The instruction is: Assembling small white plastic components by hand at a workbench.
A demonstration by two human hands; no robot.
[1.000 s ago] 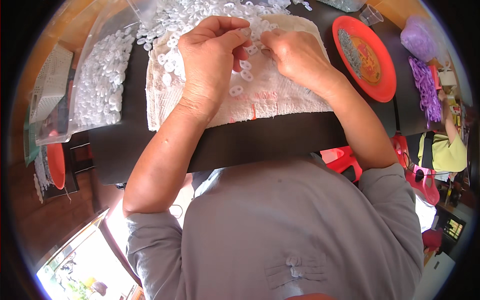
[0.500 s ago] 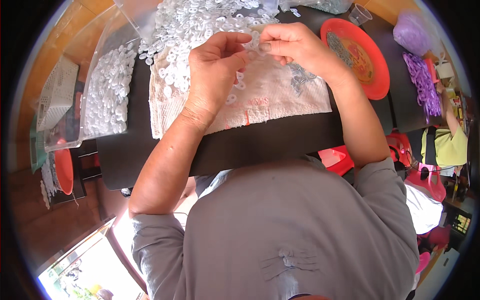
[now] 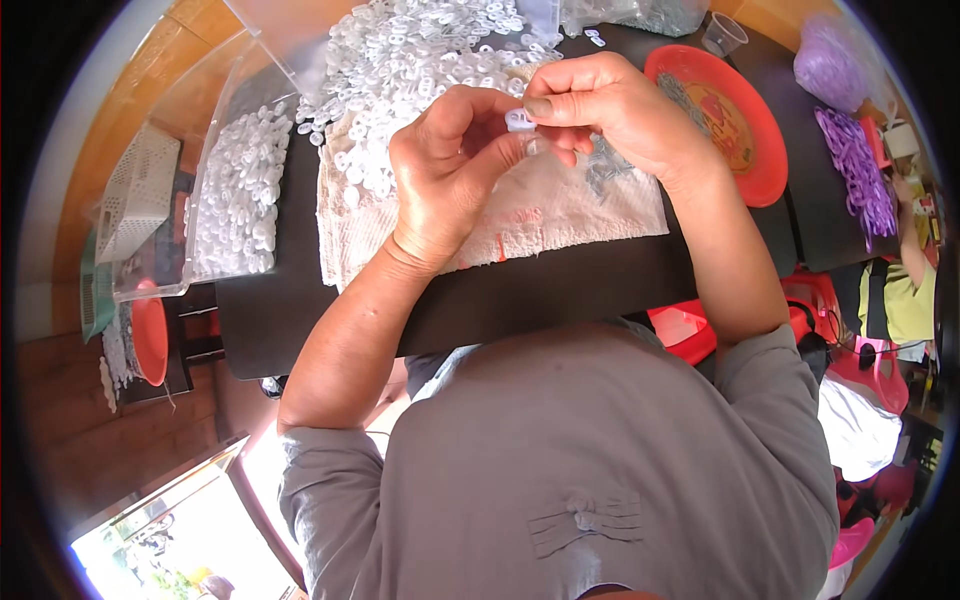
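Observation:
Above a cream cloth (image 3: 500, 225), my two hands meet at the fingertips. Between thumb and forefinger, my left hand (image 3: 450, 160) pinches a small white plastic piece (image 3: 519, 121) with a hole in it. My right hand (image 3: 625, 115) is closed in a pinch, its thumb against that piece; anything smaller in its fingers is too small to make out. Just beyond my left hand a large heap of similar white pieces (image 3: 400, 70) spreads over the cloth and table. Small grey metal-looking parts (image 3: 608, 175) lie on the cloth below my right hand.
To the left stands a clear bin (image 3: 205, 150) with a pile of white pieces (image 3: 243, 190). At right, a red plate (image 3: 765, 150) carries more grey parts. Beyond it are a plastic cup (image 3: 724, 36), a purple bundle (image 3: 832, 75) and purple strips (image 3: 857, 175). A person's arm (image 3: 908, 220) shows far right.
My hands have come closer together, and the white piece now shows between their fingertips. My left thumb has straightened toward my right hand. The whole view has shifted slightly.

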